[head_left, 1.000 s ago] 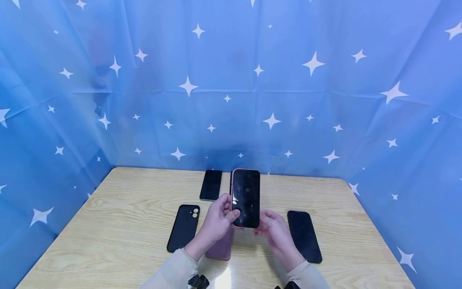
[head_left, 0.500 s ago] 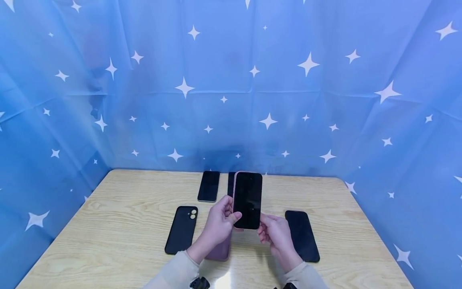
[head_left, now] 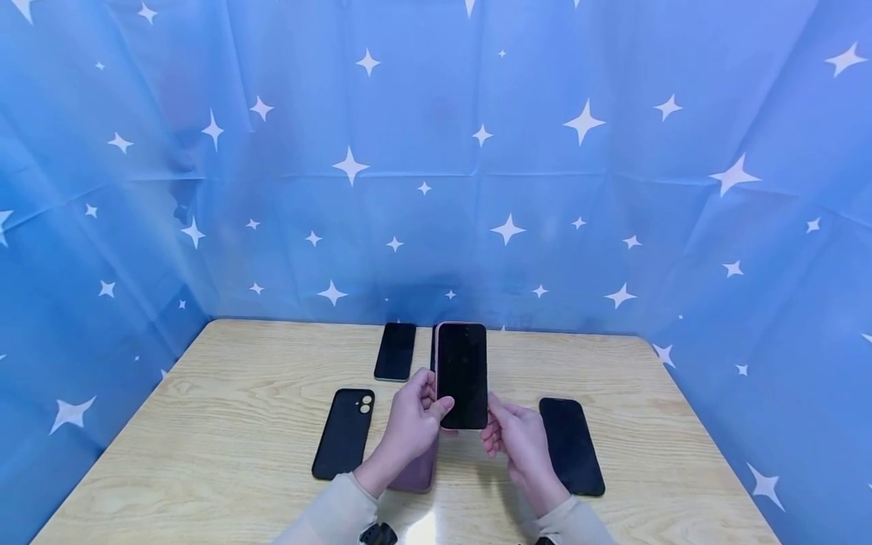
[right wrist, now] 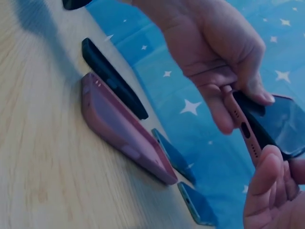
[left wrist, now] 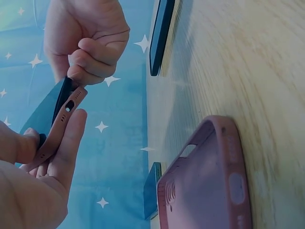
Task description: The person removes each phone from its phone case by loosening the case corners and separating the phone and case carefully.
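Above the table [head_left: 225, 393], between near and far edges, the left hand [head_left: 412, 410] grips a smartphone [head_left: 463, 371] in a pink phone case [left wrist: 57, 130], seemingly for steadiness; the right hand [head_left: 520, 435] pinches its lower right corner. Full seating is hard to tell.

A glossy, glass-fronted phone [head_left: 465, 371] meets a smooth, rubbery-looking held pink case [left wrist: 57, 131] over a wood-grain table [head_left: 647, 431]; from it, a matt black case [head_left: 343, 435] at 8 o'clock, creased blue cloth [head_left: 436, 151] at 12.
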Demonstrator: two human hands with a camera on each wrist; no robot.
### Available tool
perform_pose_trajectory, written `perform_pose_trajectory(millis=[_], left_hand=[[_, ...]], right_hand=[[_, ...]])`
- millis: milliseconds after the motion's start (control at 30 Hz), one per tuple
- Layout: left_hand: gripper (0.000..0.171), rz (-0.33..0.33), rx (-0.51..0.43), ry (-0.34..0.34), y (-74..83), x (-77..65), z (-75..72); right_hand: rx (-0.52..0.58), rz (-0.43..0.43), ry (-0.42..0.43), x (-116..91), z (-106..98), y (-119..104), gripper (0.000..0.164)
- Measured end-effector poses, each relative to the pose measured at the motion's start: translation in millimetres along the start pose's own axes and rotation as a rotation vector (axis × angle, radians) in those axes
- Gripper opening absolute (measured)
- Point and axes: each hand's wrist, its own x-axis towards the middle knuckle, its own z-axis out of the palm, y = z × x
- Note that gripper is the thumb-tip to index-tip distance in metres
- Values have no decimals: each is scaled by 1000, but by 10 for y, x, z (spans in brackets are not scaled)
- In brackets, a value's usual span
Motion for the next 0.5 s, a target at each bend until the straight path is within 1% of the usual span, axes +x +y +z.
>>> perform_pose_trajectory(millis=[100, 167, 267, 367, 500], left_hand=[[18, -8, 1, -3, -9, 7, -12], [18, -12, -4, -2, -16, 11, -26], [17, -19, -24, -2, -22, 18, -44], [17, -25, -43, -4, -23, 20, -55], [18, -38, -50, 10, -24, 23, -56]], right_hand=[[-46, -24, 0, -17, -2, 4, 48], [-84, -47, -6, -35, -1, -1, 50], [-128, -90, -38, -60, 2, -19, 44], [-149, -119, -99, -75, -4, -29, 34], [-189, -156, -181, -77, -28, -17, 32]])
